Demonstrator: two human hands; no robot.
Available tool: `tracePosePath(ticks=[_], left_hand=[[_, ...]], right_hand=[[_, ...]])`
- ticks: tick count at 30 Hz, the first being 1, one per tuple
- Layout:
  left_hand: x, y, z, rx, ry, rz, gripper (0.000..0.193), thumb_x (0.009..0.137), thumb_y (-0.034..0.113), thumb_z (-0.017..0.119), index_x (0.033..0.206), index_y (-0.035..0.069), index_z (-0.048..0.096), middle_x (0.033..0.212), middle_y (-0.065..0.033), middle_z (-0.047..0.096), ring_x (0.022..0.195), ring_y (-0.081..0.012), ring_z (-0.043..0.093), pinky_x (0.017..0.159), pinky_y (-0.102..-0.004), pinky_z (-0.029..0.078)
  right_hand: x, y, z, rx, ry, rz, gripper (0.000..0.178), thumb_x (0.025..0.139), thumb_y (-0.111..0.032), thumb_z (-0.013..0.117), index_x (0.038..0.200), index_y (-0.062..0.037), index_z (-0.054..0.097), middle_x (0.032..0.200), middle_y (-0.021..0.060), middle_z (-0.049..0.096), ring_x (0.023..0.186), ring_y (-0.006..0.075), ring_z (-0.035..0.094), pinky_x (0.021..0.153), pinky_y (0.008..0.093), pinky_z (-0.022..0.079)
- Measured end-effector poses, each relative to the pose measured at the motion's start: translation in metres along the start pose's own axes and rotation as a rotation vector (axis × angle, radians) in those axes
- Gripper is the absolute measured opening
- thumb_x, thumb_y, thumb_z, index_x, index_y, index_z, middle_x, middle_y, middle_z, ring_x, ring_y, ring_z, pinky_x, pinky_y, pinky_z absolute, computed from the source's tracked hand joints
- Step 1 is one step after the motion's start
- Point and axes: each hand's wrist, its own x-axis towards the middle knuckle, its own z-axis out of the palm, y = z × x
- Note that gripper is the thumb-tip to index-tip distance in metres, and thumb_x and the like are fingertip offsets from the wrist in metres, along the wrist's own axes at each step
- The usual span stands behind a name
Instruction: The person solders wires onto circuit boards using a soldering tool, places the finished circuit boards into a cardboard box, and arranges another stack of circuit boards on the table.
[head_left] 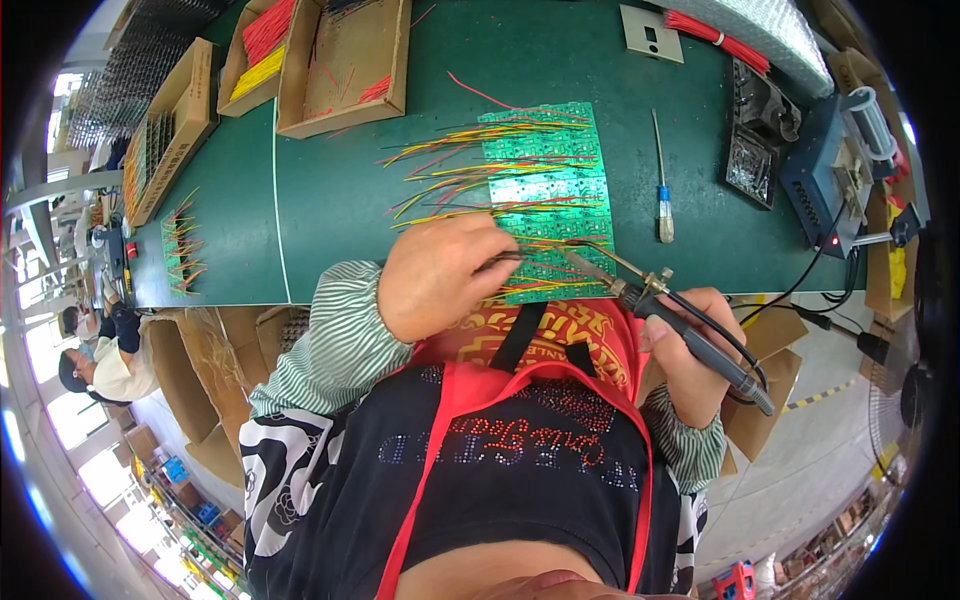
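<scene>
A green circuit board panel (550,146) lies on the table, with rows of red, yellow and black wires (440,178) standing out past its left edge. My left hand (435,272) is over the panel's near left side, its fingers closed on thin black wires (506,257). In my right hand (695,350) is a soldering iron (705,342) with a feed tube clamped along it. The iron's tip points left and lies over the near rows of the panel, a short way right of my left fingertips. Whether the tip touches a joint I cannot tell.
A screwdriver (662,185) lies right of the panel. Beyond it stand a black tray (752,140) and a blue soldering station (815,180) with a solder spool. Cardboard boxes (345,70) of cut wires stand far left. Another wired board (180,248) lies left. A person (110,365) sits at far left.
</scene>
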Motion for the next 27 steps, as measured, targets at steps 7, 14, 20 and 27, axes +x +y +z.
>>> tracePosePath(ticks=[7, 14, 20, 27], left_hand=[[0.020, 0.022, 0.006, 0.314, -0.046, 0.226, 0.009, 0.071, 0.013, 0.062, 0.075, 0.007, 0.057, 0.074, -0.0066, 0.050, 0.066, -0.0225, 0.057, 0.056, -0.0354, 0.047], [0.025, 0.030, -0.005, 0.376, -0.157, 0.322, 0.011, 0.069, 0.015, 0.060, 0.069, 0.007, 0.053, 0.072, -0.0063, 0.050, 0.067, -0.0224, 0.058, 0.055, -0.0344, 0.047], [0.003, 0.016, 0.002, 0.140, -0.224, 0.199, 0.014, 0.077, 0.021, 0.062, 0.080, 0.007, 0.059, 0.075, -0.0073, 0.054, 0.071, -0.0240, 0.059, 0.059, -0.0371, 0.046], [-0.004, -0.001, -0.013, -0.060, 0.089, 0.069, 0.015, 0.082, 0.016, 0.060, 0.091, 0.004, 0.061, 0.081, -0.0129, 0.062, 0.073, -0.0298, 0.060, 0.062, -0.0377, 0.047]], right_hand=[[0.001, -0.003, -0.006, -0.021, 0.125, -0.028, 0.019, 0.067, -0.001, 0.068, 0.084, 0.0019, 0.060, 0.071, 0.0053, 0.063, 0.061, 0.0089, 0.058, 0.058, 0.0226, 0.047], [-0.005, -0.003, -0.007, 0.118, 0.163, -0.019, 0.018, 0.069, -0.001, 0.067, 0.084, 0.0035, 0.058, 0.071, 0.0077, 0.061, 0.058, 0.0101, 0.059, 0.056, 0.0218, 0.046], [-0.002, 0.003, -0.013, 0.036, 0.110, -0.045, 0.018, 0.069, 0.001, 0.066, 0.085, 0.0036, 0.058, 0.068, 0.0067, 0.061, 0.058, 0.0101, 0.058, 0.056, 0.0213, 0.046], [-0.004, 0.002, -0.008, 0.016, 0.125, -0.051, 0.018, 0.069, 0.000, 0.067, 0.085, 0.0028, 0.059, 0.067, 0.0061, 0.061, 0.058, 0.0098, 0.058, 0.057, 0.0214, 0.047]])
